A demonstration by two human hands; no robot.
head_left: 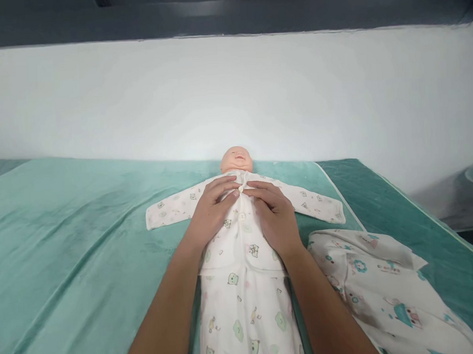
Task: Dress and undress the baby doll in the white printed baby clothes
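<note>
A baby doll (236, 160) lies on its back, dressed in a white printed baby shirt (243, 240) with its sleeves spread to both sides. My left hand (214, 204) rests on the chest, fingers bent and pinching the shirt's front edge at a small button (241, 188). From the other side, my right hand (273, 209) closes its fingertips on the opposite edge at that button. Another button (242, 217) shows lower on the front. Below the shirt's hem extend matching white printed trousers (247, 319). My fingertips partly hide the upper opening.
A white printed cloth (385, 290) lies loosely folded at the right, beside my right forearm. Under everything spreads a green bed cover (85, 248) with creases at the left. A white wall (232, 92) stands behind the doll's head, with a dark ledge (228, 13) above.
</note>
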